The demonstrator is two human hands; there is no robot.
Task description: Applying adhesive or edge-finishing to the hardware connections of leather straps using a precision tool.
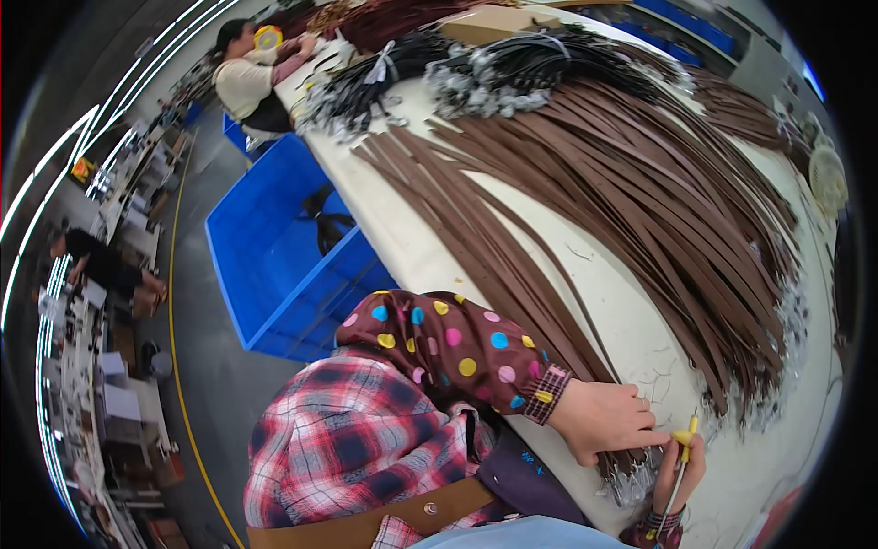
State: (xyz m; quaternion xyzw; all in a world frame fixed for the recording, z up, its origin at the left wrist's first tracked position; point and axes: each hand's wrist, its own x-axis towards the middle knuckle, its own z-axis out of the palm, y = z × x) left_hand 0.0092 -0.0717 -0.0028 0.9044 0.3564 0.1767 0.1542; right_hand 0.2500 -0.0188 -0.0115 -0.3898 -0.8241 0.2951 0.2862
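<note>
My left hand (605, 423) lies over the lower ends of long brown straps (494, 284), fingers bent around one strap; the exact grip is partly hidden. Its index finger stretches toward my right hand (686, 468). Between the right fingers is a slim yellow pen-like tool (684, 437) with a thin metal tip pointing up and away. A pale shaft or cord runs down from it along my palm. Just below my left hand, strap ends with clear plastic-wrapped fittings (631, 480) bunch together. Loose dark threads (654, 380) are scattered on the white table (585, 252) beside the hands.
A big heap of brown straps (640, 201) covers the table's right side. Black strap bundles (503, 69) lie beyond, near a cardboard box (498, 23). A blue crate (274, 238) stands at the left edge. Another person (256, 78) works at the far end; a fan (828, 178) stands right.
</note>
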